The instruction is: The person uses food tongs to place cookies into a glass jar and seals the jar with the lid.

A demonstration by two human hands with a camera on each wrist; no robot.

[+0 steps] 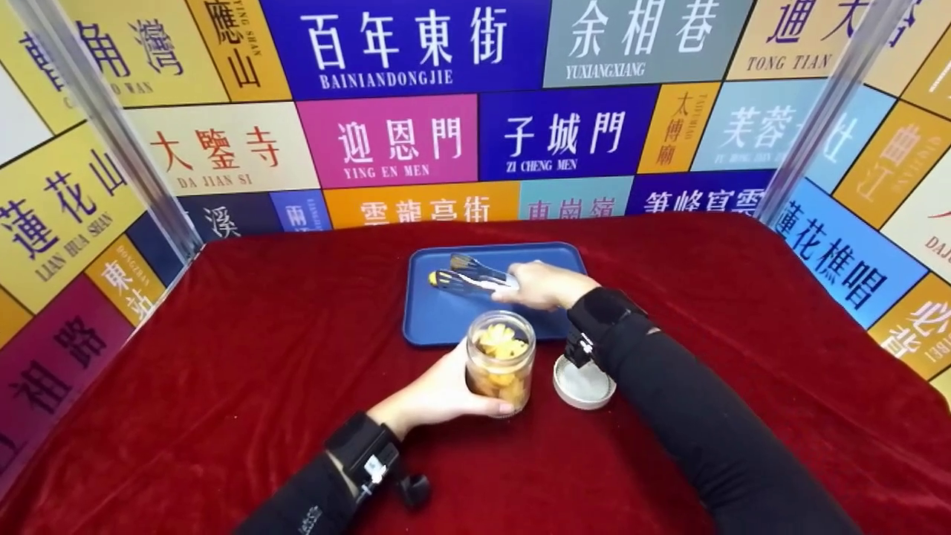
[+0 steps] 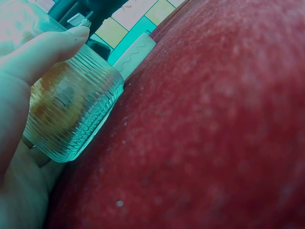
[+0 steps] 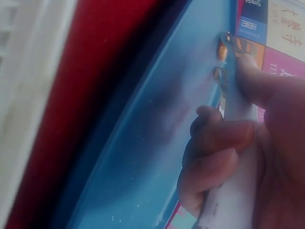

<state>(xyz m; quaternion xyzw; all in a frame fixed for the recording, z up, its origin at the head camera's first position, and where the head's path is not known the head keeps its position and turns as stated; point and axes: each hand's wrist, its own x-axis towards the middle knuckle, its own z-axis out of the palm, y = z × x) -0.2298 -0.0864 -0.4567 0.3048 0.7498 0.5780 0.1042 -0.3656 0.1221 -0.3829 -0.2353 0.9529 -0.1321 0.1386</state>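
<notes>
My left hand (image 1: 442, 386) grips an open glass jar (image 1: 499, 405) round its side, and the jar stands upright or nearly so. Several yellow pieces (image 1: 502, 342) fill much of it; in the left wrist view the jar's ribbed glass (image 2: 90, 95) shows between thumb and fingers. Above the blue tray (image 1: 427, 323), my right hand (image 1: 546, 284) holds a pair of tongs (image 1: 483, 281) by the pale handle. Their slotted ends are spread apart. A small yellow piece (image 1: 433, 279) shows at one tip; whether it lies on the tray or touches the tongs I cannot tell.
A round pale lid (image 1: 585, 384) lies on the red cloth (image 1: 245, 386), right of the jar and close under the right wrist. Printed panels (image 1: 386, 137) stand behind the table, with metal posts (image 1: 122, 134) at the back corners.
</notes>
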